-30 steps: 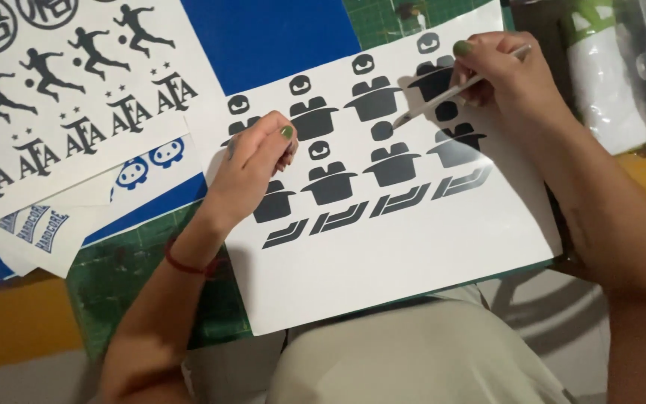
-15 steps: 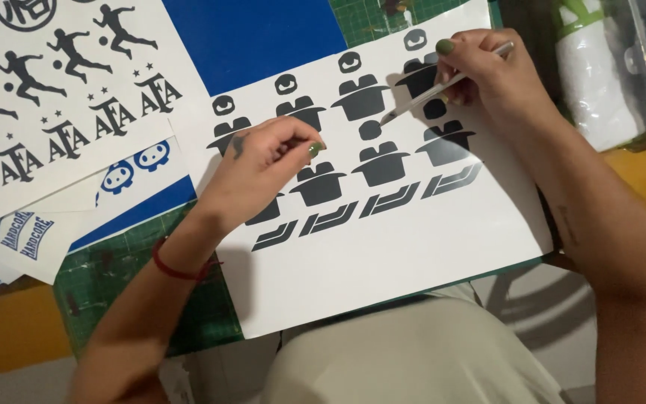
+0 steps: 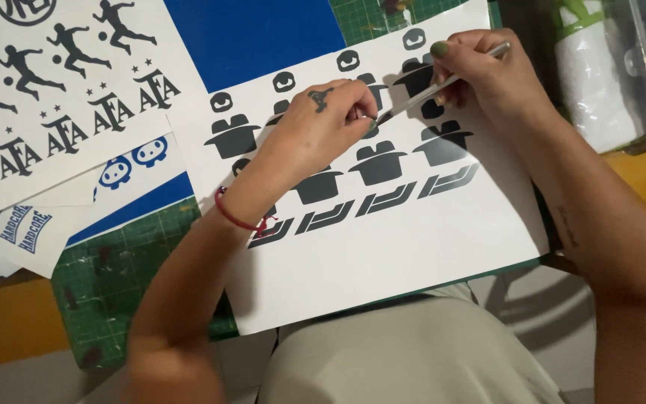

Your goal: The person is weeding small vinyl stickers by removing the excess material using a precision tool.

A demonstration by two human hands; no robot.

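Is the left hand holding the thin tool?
No. The thin tool is held in the right hand; the left hand only pinches at its tip over the white sticker sheet.

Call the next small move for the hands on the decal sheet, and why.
Probably lift the pinched scrap clear. The right hand holds a thin weeding tool whose tip meets the left hand's fingertips over the white decal sheet, among dark hat shapes. Whether a scrap is held is too small to tell.
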